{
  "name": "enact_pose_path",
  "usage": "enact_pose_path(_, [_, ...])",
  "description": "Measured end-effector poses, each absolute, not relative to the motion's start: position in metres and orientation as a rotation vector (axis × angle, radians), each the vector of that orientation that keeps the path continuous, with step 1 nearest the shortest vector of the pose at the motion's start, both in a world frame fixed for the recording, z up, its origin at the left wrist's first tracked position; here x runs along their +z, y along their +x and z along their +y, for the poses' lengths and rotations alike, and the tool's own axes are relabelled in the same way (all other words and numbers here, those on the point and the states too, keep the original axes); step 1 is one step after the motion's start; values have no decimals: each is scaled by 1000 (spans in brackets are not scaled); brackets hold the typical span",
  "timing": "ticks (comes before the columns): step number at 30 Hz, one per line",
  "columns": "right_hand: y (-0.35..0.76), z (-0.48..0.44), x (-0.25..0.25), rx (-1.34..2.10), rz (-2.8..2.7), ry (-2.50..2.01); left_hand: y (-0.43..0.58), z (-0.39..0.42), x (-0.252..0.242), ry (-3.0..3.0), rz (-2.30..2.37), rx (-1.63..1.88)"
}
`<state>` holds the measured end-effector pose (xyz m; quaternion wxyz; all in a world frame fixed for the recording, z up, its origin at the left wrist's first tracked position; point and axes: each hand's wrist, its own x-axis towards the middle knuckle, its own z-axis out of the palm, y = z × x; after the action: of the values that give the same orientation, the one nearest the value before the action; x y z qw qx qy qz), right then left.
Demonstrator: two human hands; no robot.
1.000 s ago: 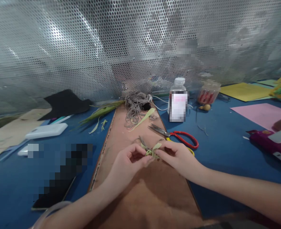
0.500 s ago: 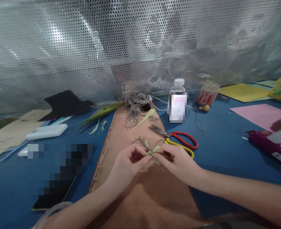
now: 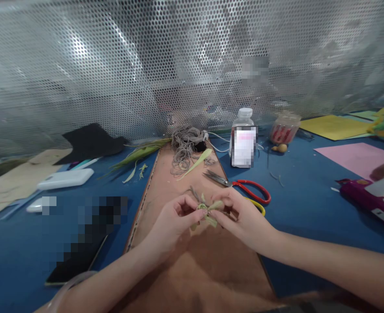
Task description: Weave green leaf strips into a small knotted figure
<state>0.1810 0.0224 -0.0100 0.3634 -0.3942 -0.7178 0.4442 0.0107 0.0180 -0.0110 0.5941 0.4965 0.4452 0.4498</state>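
Raised slightly since the earlier frame: forefinger of right hand (image 3: 242, 214). Brown board (image 3: 162, 187), beneath. Right hand, thumb against green leaf bundle (image 3: 202, 207), rest of grip unclear. Left hand (image 3: 180, 217), thumb and forefinger pinching it. Scissors (image 3: 253, 188), just beyond right hand. Leaf bundle, above board between fingertips; liable to unravel if pinched loosely. Strips (image 3: 211, 221), liable to tear if pulled hard.

Had free room above board (image 3: 208, 269) between forearms (image 3: 127, 265); met scissors (image 3: 231, 183) just beyond right hand (image 3: 240, 211), cord (image 3: 187, 141) well ahead of left hand (image 3: 179, 213).
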Motion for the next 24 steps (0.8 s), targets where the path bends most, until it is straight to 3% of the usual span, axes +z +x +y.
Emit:
enact_pose_path(9, [181,23,-5,1442,-1664,-996,9,16,-8,1123,940,1017])
enact_pose_path(24, [186,21,-3,1418,-1783,-837,9,17,-10,1026,854,983])
